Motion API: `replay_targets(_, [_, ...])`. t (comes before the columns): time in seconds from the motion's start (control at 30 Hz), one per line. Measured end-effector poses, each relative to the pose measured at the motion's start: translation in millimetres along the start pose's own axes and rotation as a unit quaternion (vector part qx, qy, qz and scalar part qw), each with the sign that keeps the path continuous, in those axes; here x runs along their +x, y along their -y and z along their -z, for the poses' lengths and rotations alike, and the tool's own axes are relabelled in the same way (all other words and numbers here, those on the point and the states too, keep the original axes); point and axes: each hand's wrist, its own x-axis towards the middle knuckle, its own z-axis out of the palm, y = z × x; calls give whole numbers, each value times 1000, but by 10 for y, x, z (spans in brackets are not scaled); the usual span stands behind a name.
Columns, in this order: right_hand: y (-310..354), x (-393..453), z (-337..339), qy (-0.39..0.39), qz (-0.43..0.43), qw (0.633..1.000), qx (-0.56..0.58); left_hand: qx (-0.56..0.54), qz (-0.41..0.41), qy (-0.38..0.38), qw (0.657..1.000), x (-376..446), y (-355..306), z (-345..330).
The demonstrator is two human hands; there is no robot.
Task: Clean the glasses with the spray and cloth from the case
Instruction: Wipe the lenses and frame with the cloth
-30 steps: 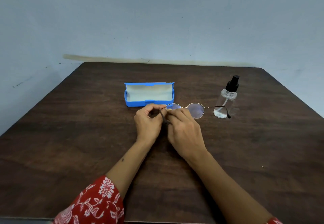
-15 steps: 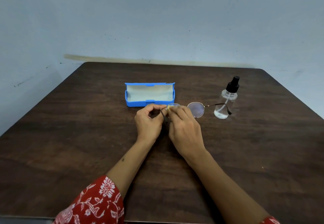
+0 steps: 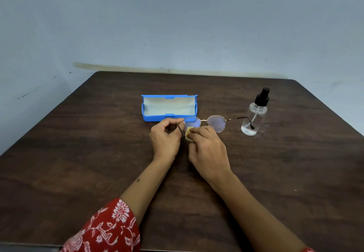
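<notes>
Thin gold-rimmed glasses (image 3: 216,123) are held just above the dark table, in front of the open blue case (image 3: 169,118). My left hand (image 3: 165,139) pinches the frame at its left hinge, by the left temple arm. My right hand (image 3: 207,149) pinches a small yellow cloth (image 3: 189,132) against the lower part of the left lens. The right lens is uncovered, and the right temple arm reaches toward the clear spray bottle (image 3: 254,117) with a black pump top, which stands upright to the right.
The dark wooden table (image 3: 78,163) stands against a pale blue wall. The case's pale lining shows nothing inside. My left sleeve is red with a white floral print (image 3: 106,230).
The yellow cloth now shows between my right fingers at the left lens; my right hand has shifted slightly down and back. The left hand, case and bottle stay put.
</notes>
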Motion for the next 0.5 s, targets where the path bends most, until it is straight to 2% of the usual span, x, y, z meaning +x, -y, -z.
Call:
replay_targets(0.1, [-43, 5, 52, -18, -50, 998, 26, -13, -8, -39, 999, 22, 17, -2])
replay_targets(0.2, [-175, 29, 124, -52, -158, 985, 50, -33, 3, -70, 997, 47, 47, 12])
replay_targets(0.3, [-333, 47, 167, -63, -249, 964, 60, -49, 12, -67, 996, 68, 66, 16])
replay_targets(0.4, [-423, 47, 150, -71, -281, 956, 45, -54, 7, -36, 998, 47, 54, -2])
replay_targets(0.5, [-441, 44, 120, -65, -272, 959, 41, -43, -8, -11, 999, 30, 44, -10])
